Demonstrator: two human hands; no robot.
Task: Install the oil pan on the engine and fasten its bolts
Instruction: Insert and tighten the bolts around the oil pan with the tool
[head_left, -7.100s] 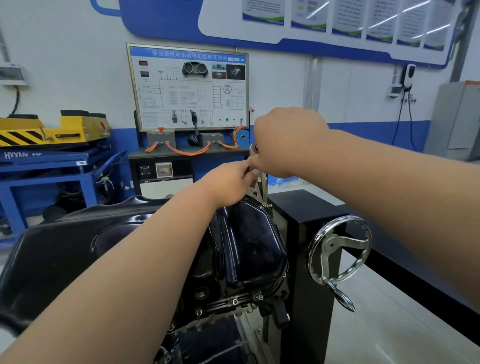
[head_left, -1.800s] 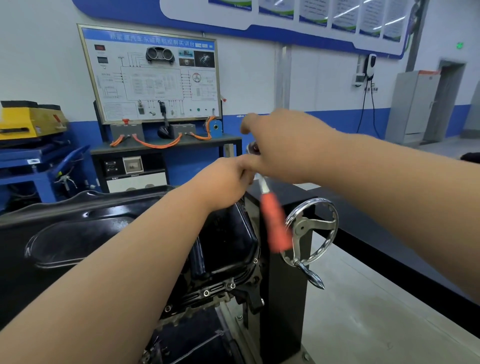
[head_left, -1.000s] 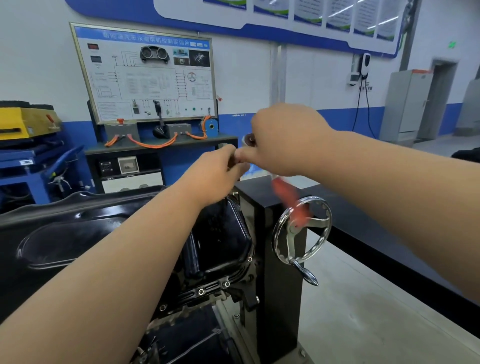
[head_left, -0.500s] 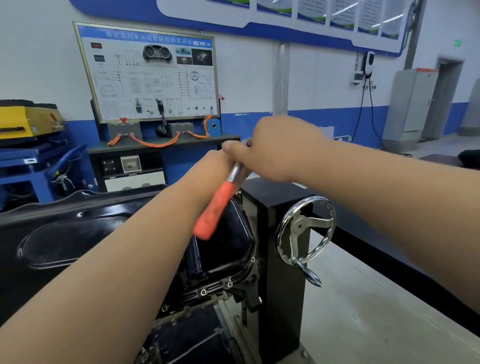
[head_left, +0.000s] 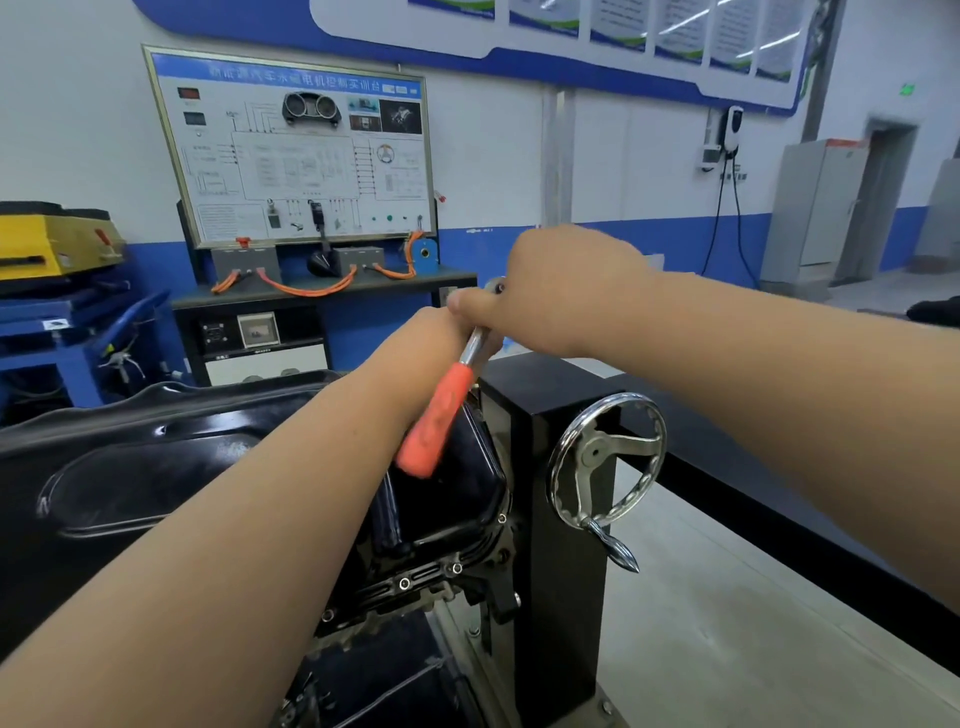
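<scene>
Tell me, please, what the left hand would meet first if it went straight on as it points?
Probably the right hand on the ratchet, just ahead of the left hand; they seem to touch.

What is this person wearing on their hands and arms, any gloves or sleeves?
No gloves: the left hand and right hand are bare. The left forearm and right forearm are uncovered as far as the picture reaches, with no sleeve edge in view. No watch or band shows at either wrist.
</scene>
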